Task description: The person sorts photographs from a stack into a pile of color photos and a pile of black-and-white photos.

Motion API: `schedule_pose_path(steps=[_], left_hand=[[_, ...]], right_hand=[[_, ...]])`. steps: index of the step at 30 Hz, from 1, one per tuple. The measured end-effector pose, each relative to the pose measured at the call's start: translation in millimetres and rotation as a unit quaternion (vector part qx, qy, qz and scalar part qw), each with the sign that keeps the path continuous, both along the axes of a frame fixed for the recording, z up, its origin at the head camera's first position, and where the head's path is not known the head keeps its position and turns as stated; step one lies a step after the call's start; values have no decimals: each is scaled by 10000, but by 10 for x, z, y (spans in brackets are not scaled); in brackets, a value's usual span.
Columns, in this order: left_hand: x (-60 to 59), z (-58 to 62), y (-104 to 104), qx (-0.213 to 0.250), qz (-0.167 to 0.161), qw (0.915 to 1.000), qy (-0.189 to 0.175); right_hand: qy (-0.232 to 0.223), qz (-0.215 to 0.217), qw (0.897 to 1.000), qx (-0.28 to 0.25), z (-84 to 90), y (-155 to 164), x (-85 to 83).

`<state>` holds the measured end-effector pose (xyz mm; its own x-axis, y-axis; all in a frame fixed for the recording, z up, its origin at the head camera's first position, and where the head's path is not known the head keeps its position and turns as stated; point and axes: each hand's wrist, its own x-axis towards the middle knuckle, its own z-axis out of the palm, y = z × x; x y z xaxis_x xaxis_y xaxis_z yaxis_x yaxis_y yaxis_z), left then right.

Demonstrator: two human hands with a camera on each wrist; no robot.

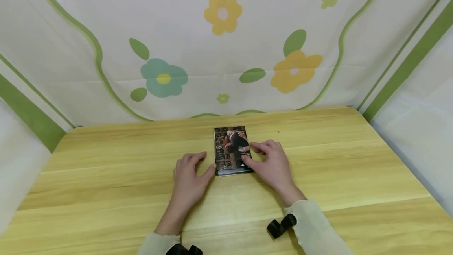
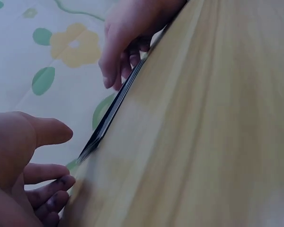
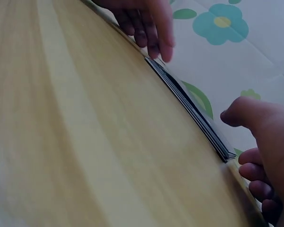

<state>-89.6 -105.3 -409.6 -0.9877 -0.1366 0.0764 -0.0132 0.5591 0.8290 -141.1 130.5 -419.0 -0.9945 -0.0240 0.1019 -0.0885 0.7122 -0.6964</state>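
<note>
Pale wood table [image 1: 106, 176] carries a thin stack of picture cards [image 1: 231, 150] lying flat at its middle. Your right hand [image 1: 270, 162] rests fingertips on its right edge, grip loose; your left hand [image 1: 189, 174] lies spread just beside it. You're squaring up; next likely needs a firm pinch on both edges.

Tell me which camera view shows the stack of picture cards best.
The head view: the stack of picture cards lies flat on the wooden table, its printed top face fully visible between the left hand and right hand. Both wrist views show only its thin dark edge, side-on.
</note>
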Motion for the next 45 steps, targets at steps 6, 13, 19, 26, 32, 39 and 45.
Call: schedule_pose_path(steps=[6,13,19,26,32,39,45], left_hand=[[-59,-38,129,-640,137,9978,-47],[-19,-117,169,-912,101,9957,84],[-40,-119,188,-861,8,9959,271],[-64,-89,186,-822,47,9961,317],[-69,-73,179,-832,27,9958,374],[-71,-78,190,-797,32,9959,420],[-59,-93,190,-781,49,9962,393]], right_hand=[[151,111,9998,100,-29,-57,21],[226,156,9992,288,-29,-68,55],[416,218,9983,335,16,-10,35],[470,362,9978,302,40,18,16],[450,377,9976,360,39,14,17],[470,387,9974,372,24,19,9],[392,390,9979,345,-3,14,22]])
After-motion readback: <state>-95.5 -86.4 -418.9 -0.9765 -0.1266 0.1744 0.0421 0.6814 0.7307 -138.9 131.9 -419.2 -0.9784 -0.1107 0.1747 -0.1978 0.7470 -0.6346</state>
